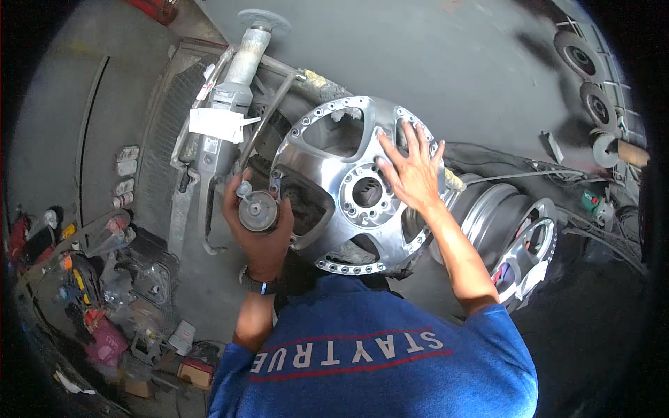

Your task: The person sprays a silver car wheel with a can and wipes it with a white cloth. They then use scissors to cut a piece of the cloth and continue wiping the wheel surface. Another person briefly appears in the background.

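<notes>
A polished silver alloy wheel face (324,171) sits in front of me, with wide spokes, a ring of bolts around its rim and a round hole in its hub. My right hand (414,167) lies on its upper right side, fingers spread and fingertips touching the metal near the rim. At the wheel's left edge, my left hand (261,244) is wrapped around a small round grey metal object (258,210) with a ringed top and a little knob. Its exact kind does not show. A dark watch is on my left wrist.
A grinder-like power tool (223,125) with a disc stands in a metal frame to the left. More wheels (488,216) lie at the right, beside hoses and cables. Tools, bags and boxes (195,373) clutter the lower left. Discs (580,57) hang on a rack at far right.
</notes>
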`<act>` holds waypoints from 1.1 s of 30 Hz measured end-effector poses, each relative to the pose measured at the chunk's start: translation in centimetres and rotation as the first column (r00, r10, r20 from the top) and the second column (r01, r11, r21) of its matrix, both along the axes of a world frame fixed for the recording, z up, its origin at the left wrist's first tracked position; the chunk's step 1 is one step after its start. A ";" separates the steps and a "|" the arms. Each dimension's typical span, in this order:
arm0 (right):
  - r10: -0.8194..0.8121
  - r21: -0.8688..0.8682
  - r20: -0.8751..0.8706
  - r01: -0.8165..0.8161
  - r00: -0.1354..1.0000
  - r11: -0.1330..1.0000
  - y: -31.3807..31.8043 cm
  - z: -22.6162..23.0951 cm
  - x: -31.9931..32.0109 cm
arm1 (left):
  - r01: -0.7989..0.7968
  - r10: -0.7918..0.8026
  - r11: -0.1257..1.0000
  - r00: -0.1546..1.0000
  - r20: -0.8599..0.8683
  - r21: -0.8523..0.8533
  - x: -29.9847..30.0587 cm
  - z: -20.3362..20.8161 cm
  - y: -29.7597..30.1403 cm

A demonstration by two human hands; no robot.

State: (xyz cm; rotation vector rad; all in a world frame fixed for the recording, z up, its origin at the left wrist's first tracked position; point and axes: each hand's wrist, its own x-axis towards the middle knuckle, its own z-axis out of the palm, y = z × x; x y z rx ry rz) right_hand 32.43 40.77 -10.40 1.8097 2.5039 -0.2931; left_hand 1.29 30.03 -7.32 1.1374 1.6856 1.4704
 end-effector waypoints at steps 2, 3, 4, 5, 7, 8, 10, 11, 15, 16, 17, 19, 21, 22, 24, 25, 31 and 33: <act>0.015 0.006 -0.007 -0.015 1.000 1.000 0.4 -0.2 -0.3 | 0.011 -0.011 1.000 1.000 0.012 -0.009 -0.1 0.0 -0.1; 0.021 0.009 -0.012 -0.021 1.000 1.000 0.5 -0.3 -0.4 | 0.018 -0.017 1.000 1.000 0.016 -0.013 -0.3 0.0 -0.2; 0.054 -0.008 0.006 -0.054 0.999 0.999 -0.4 0.1 -0.2 | 0.014 -0.014 1.000 1.000 0.008 -0.028 -0.5 -0.3 -0.5; 0.073 -0.012 0.021 -0.073 0.997 0.997 -0.9 0.3 0.1 | 0.012 -0.012 0.999 1.000 0.003 -0.039 -0.8 -0.7 -0.7; 0.111 -0.021 0.051 -0.110 0.993 0.994 -1.4 0.5 0.5 | -0.003 0.007 0.998 0.998 0.055 -0.061 -0.8 -1.2 -1.1; 0.072 -0.035 0.045 -0.070 0.996 0.997 -0.6 0.4 0.4 | -0.013 0.021 0.997 0.994 0.110 -0.074 -0.7 -1.0 -1.0; 0.050 -0.023 0.026 -0.049 0.998 0.999 0.0 0.0 0.1 | -0.024 0.036 0.996 0.989 0.146 -0.086 -0.5 -0.8 -1.1; 0.039 -0.012 0.015 -0.039 0.999 0.999 0.1 -0.2 -0.2 | -0.026 0.036 0.997 0.991 0.127 -0.079 -0.6 -0.7 -1.0; 0.117 -0.024 0.037 -0.116 0.992 0.993 -2.1 0.0 0.2 | -0.058 0.063 0.996 0.996 0.070 -0.072 -0.4 -0.1 -0.7; 0.078 -0.018 0.050 -0.078 0.996 0.997 -1.5 -0.1 0.5 | -0.054 0.057 0.997 0.997 0.049 -0.057 -0.2 -0.1 -0.5; 0.022 -0.010 0.043 -0.021 0.999 1.000 -0.6 -0.1 0.5 | -0.047 0.048 0.998 0.999 0.023 -0.043 -0.2 -0.1 -0.4; -0.087 -0.001 0.023 0.087 0.996 0.996 0.6 -0.3 0.2 | -0.026 0.025 0.999 0.999 -0.032 -0.024 -0.3 0.1 -0.4; -0.090 -0.026 0.012 0.090 0.996 0.996 -1.2 -0.1 0.1 | 0.003 -0.003 1.000 0.997 -0.081 0.003 -0.6 0.2 -0.1; -0.089 -0.037 0.022 0.090 0.996 0.995 -2.8 0.0 0.1 | 0.000 -0.001 1.000 0.998 -0.067 -0.010 -0.8 -0.1 0.0; -0.119 -0.076 0.037 0.122 0.992 0.990 -4.2 0.5 0.1 | -0.011 0.010 0.999 0.999 -0.038 -0.044 -0.7 -0.5 -0.3; -0.150 -0.065 0.018 0.151 0.989 0.986 -3.6 0.4 0.1 | -0.011 0.010 0.999 0.999 -0.031 -0.042 -0.6 -0.6 -0.3; -0.180 -0.063 0.027 0.181 0.983 0.981 -4.3 0.1 -0.3 | 0.040 -0.041 0.999 0.996 -0.085 -0.015 -0.7 0.0 0.6; -0.217 -0.059 -0.018 0.216 0.976 0.975 -4.5 0.2 -0.3 | 0.035 -0.034 0.999 0.994 -0.104 0.004 -0.4 -0.1 0.6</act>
